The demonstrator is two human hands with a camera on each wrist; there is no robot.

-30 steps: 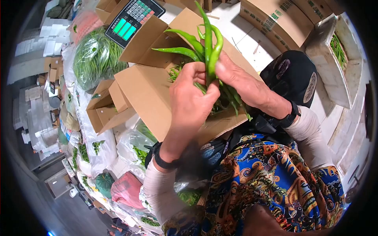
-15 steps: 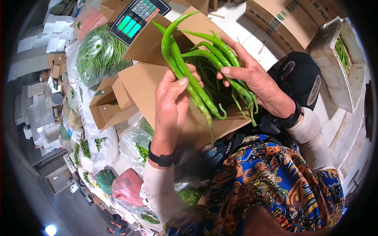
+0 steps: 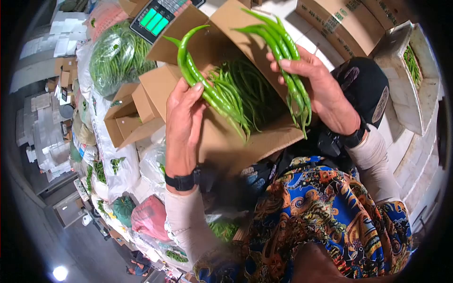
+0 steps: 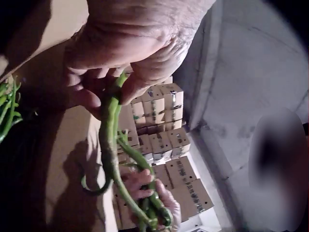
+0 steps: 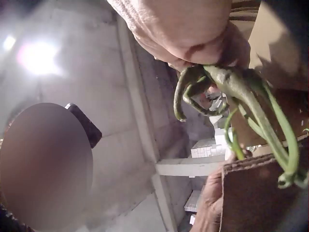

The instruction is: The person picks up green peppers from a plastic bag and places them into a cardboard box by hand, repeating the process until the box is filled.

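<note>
My left hand point(image 3: 185, 101) grips a few long green chili peppers point(image 3: 205, 85) by their lower part, their tips curving up and left over an open cardboard box point(image 3: 226, 141). My right hand point(image 3: 309, 75) pinches a second small bunch of peppers point(image 3: 285, 47), held upright over the box's right side. Between the hands, the box holds a heap of the same peppers point(image 3: 245, 89). In the left wrist view the left hand point(image 4: 120, 53) curls round a pepper point(image 4: 110, 140). From the right wrist, the right hand point(image 5: 193, 29) clamps the stalk ends of its peppers point(image 5: 241, 92).
A weighing scale point(image 3: 153, 14) stands behind the box, and a clear bag of peppers point(image 3: 118, 56) lies at the left. A smaller open carton point(image 3: 125, 122), stacked cartons point(image 3: 335, 23), a white foam crate point(image 3: 415, 94), a dark cap point(image 3: 358, 89) and sacks point(image 3: 151, 219) crowd round.
One second ago both hands held a single bunch together. They have drawn apart, each with its own few peppers, and the heap inside the box now shows between them.
</note>
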